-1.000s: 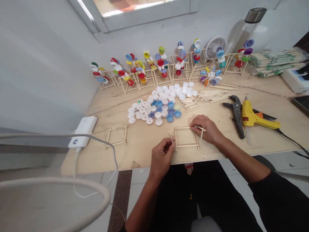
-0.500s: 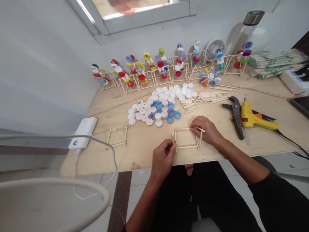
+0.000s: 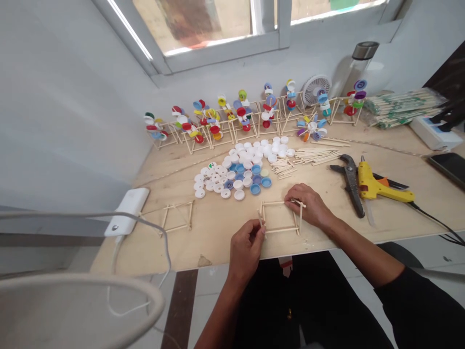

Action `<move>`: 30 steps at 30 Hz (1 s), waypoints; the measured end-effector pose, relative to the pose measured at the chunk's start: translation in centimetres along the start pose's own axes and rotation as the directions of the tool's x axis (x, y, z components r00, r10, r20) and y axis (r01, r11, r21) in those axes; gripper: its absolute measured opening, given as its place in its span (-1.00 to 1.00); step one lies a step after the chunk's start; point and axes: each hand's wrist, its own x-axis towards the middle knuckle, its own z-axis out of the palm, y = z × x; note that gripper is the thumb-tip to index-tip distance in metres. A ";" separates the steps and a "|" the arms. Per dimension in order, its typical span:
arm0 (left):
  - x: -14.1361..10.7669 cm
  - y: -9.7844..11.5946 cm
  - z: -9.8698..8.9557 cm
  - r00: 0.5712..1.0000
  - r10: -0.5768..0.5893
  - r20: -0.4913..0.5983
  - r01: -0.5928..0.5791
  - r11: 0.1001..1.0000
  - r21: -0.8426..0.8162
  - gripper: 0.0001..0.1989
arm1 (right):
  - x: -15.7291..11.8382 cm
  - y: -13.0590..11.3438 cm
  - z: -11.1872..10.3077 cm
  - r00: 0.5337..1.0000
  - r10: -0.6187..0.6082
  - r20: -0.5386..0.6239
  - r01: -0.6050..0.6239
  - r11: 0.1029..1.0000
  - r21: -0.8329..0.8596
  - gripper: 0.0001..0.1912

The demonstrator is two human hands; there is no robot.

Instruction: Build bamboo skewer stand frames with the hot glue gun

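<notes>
A frame of thin wooden sticks [image 3: 281, 230] stands near the table's front edge between my hands. My left hand [image 3: 247, 245] pinches a stick at the frame's left side between thumb and fingertips. At the far right corner, my right hand [image 3: 308, 203] is closed on the frame, its fingertips partly hidden behind the sticks. Beyond the hands lies a heap of white and blue bottle caps [image 3: 238, 172], some with holes. Short cut sticks [image 3: 284, 168] and longer sticks [image 3: 316, 156] lie just behind my right hand.
Cutting pliers [image 3: 350, 182] and a yellow glue gun [image 3: 381, 186] lie on the right, its cord off the edge. Finished bottle-cap wheels on stick stands [image 3: 267, 116] line the wall. Another stick frame [image 3: 178, 218] and a white power bank [image 3: 127, 211] are left.
The view has tipped upward, so the table sits lower in the picture. Both hands keep their hold on the stick frame, with little visible movement.
</notes>
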 end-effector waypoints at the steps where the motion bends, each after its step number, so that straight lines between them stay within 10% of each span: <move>1: 0.0 0.0 0.0 1.000 0.003 -0.002 -0.003 1.000 0.002 -0.80 | 0.0 0.0 0.0 1.000 -0.001 -0.002 0.001 1.000 0.000 -0.91; 30: 0.1 -0.1 0.0 1.000 0.012 0.023 -0.013 0.999 0.040 -0.80 | -0.1 0.0 0.2 1.000 -0.011 -0.017 0.011 1.000 -0.006 -0.91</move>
